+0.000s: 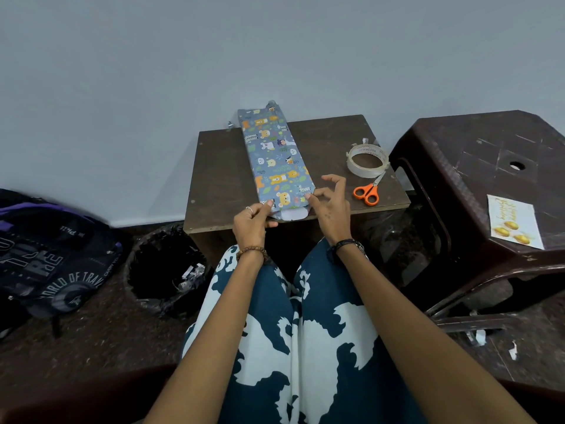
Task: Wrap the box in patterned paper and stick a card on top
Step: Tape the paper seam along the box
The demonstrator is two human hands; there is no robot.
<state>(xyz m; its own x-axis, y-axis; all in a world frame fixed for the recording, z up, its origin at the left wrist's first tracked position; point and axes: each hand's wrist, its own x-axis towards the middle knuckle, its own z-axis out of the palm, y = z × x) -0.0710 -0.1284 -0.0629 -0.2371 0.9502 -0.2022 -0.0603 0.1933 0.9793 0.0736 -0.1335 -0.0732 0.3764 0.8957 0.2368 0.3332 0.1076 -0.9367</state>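
The box [276,159] in blue animal-print paper lies lengthwise on the brown surface [220,175], both hands pinching its near end, left hand [252,223] and right hand [331,209], beside a tape roll [367,160], orange scissors [368,192], and a "Happy Birthday" card [515,221] on the stool [477,154].

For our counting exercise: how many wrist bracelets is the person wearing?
2. A brown beaded bracelet on the left wrist, and a dark bracelet on the right wrist. None seems hidden; both forearms show fully.
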